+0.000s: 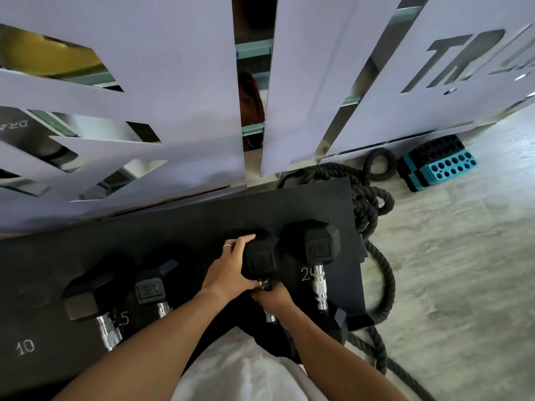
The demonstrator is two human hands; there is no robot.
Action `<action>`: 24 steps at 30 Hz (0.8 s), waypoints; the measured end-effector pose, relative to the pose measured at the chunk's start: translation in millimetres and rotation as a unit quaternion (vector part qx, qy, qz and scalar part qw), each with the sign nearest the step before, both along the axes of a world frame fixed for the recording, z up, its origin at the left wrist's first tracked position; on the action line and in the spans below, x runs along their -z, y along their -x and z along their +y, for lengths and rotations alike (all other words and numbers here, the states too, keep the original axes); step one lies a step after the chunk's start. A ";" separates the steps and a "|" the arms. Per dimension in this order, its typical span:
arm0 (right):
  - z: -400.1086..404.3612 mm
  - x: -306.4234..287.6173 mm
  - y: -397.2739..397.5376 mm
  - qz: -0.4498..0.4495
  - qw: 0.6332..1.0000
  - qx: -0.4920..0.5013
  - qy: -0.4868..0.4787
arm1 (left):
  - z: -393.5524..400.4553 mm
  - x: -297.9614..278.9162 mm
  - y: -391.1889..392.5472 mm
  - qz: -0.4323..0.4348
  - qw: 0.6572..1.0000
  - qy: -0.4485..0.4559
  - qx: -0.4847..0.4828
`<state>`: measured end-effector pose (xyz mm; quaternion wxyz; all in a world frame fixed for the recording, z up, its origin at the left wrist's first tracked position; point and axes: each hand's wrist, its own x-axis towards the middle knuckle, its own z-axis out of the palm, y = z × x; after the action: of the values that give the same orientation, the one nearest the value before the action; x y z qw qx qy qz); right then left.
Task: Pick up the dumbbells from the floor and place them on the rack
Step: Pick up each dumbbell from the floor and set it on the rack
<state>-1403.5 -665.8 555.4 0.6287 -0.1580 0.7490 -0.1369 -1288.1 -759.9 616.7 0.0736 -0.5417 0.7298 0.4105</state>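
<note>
On the rack (202,215), beside the 20 dumbbell (317,256), a dumbbell (260,260) rests: right hand (273,298) fingers wrap its knurled steel handle, left hand (228,270) cups the rubber head; judged heavy, rigid, handle safest.

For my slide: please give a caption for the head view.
Both hands set a dumbbell onto the rack.
</note>
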 end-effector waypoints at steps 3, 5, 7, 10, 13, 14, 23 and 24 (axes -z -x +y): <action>10.5 -12.8 -1.7 0.055 0.998 -0.025 0.016 | 2.7 -3.4 1.3 0.016 1.000 -0.016 -0.010; 25.7 -21.2 -6.7 0.107 0.993 -0.037 0.034 | 6.5 -6.7 -1.5 0.019 1.000 -0.022 -0.002; 46.1 -28.9 -15.4 0.146 0.988 -0.027 0.049 | 11.6 -8.8 -7.9 0.013 1.000 -0.021 0.005; 81.5 -37.2 -30.8 0.196 0.976 0.017 0.090 | 28.7 -12.5 -20.5 0.003 1.000 -0.023 0.008; 114.9 -47.9 -44.8 0.222 0.965 0.057 0.131 | 53.2 -13.6 -34.0 -0.002 0.999 -0.037 0.010; 127.0 -51.6 -48.5 0.231 0.960 0.064 0.143 | 62.8 -13.4 -37.4 -0.007 0.999 -0.048 0.014; 286.1 -45.9 -77.8 0.129 0.977 0.170 0.010 | 169.4 -12.0 -33.4 -0.063 0.967 -0.116 0.216; 312.7 -42.4 -82.9 0.125 0.972 0.196 -0.012 | 183.5 -12.3 -29.1 -0.063 0.962 -0.113 0.239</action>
<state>-1320.6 -353.1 597.8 0.4927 -0.0163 0.8396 -0.2281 -1259.1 -576.5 629.0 0.2764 -0.3648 0.7804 0.4260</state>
